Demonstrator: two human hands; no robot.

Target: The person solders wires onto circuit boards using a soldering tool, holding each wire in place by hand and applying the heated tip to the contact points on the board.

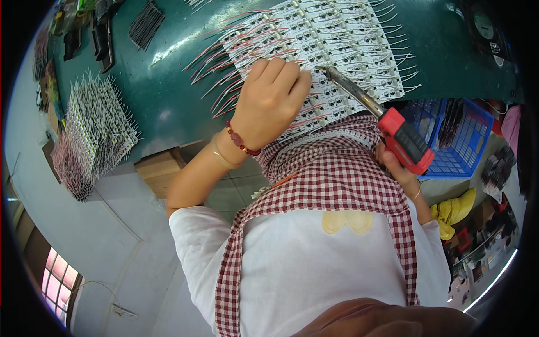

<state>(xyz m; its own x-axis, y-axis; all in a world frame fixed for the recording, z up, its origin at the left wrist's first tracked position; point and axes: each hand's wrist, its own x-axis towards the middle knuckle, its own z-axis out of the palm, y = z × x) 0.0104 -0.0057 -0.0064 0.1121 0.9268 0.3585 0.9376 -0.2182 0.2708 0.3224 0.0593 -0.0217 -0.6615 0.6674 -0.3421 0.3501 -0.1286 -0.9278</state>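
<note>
A panel of small white circuit boards (337, 50) lies on the green table, with red and white wires along its left side and white wires off its right edge. My left hand (272, 95) is closed over the panel's near left part, knuckles up; its fingertips are hidden, so what they pinch cannot be made out. My right hand (396, 167) is wrapped round the red and black handle of a soldering iron (401, 137). The iron slants up and left, its tip close to my left fingers, above the boards. Whether the tip touches a board is unclear.
A stack of wired boards (98, 123) sits at the table's left edge. Dark wires (147, 24) lie in a bundle at the far left. A blue plastic basket (477, 137) stands at the right, near a yellow bag (456, 210). A cardboard box (159, 171) is below the table edge.
</note>
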